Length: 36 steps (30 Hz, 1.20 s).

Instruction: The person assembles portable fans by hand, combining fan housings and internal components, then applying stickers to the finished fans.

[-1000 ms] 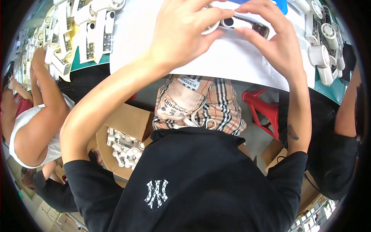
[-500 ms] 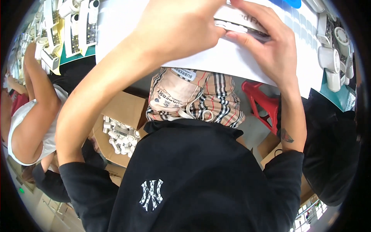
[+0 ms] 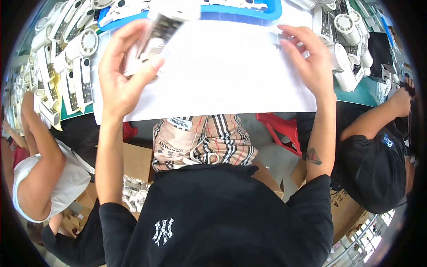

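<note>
White device (image 3: 164, 26) gripped in left hand (image 3: 120, 84), tilted above white sheet (image 3: 231, 75), near blue tray (image 3: 276, 12). Right hand (image 3: 308, 58) released, fingers bent, over sheet's right side. Device likely light, stiff, smooth; exposed circuit board (image 3: 161, 32) probably fragile. Hold by casing (image 3: 183, 10).

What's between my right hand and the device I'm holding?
In the head view, white sheet lies between your right hand and the device; the blue tray sits beyond.
</note>
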{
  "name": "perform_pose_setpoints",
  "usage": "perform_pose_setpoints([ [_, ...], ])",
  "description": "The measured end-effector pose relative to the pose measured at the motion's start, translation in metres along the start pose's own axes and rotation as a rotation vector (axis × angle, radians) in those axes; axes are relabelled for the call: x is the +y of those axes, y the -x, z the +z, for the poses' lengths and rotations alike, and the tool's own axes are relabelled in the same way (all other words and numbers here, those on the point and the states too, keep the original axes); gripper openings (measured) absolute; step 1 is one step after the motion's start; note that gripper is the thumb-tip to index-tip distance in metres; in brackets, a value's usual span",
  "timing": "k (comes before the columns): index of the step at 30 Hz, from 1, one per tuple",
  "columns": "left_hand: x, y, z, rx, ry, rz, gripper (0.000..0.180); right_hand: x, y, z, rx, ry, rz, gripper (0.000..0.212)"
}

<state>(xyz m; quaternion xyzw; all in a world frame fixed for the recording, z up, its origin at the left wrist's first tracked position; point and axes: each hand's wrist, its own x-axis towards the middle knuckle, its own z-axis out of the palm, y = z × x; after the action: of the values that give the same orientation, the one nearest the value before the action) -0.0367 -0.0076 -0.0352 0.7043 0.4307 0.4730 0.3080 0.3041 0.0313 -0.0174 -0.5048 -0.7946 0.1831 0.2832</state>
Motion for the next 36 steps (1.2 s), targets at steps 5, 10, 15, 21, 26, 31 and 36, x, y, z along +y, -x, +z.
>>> perform_pose_setpoints([
  [5,0.007,-0.018,0.011,0.178,0.206,0.034,0.067,-0.004,-0.001,0.011,0.010,0.138,-0.061,0.023],
  [10,0.004,-0.028,0.029,0.187,0.189,0.102,0.064,-0.005,0.005,0.010,0.029,0.054,0.074,0.020],
  [15,0.026,-0.037,0.021,0.032,0.167,0.008,0.054,-0.011,0.008,0.014,0.083,0.238,-0.060,0.018],
  [21,0.042,-0.047,0.023,-0.079,0.261,0.232,0.041,-0.024,0.006,-0.004,0.089,-0.007,0.017,0.015],
  [26,0.042,-0.055,0.036,-0.240,0.298,0.233,0.038,-0.089,0.009,-0.025,0.251,-0.788,0.110,0.035],
  [31,0.039,-0.048,0.044,-0.091,0.148,0.334,0.037,-0.119,-0.004,0.006,0.108,-0.843,-0.107,0.069],
  [36,0.039,-0.048,0.052,-0.001,0.113,0.361,0.037,-0.126,-0.002,0.023,0.162,-0.832,-0.133,0.066],
])
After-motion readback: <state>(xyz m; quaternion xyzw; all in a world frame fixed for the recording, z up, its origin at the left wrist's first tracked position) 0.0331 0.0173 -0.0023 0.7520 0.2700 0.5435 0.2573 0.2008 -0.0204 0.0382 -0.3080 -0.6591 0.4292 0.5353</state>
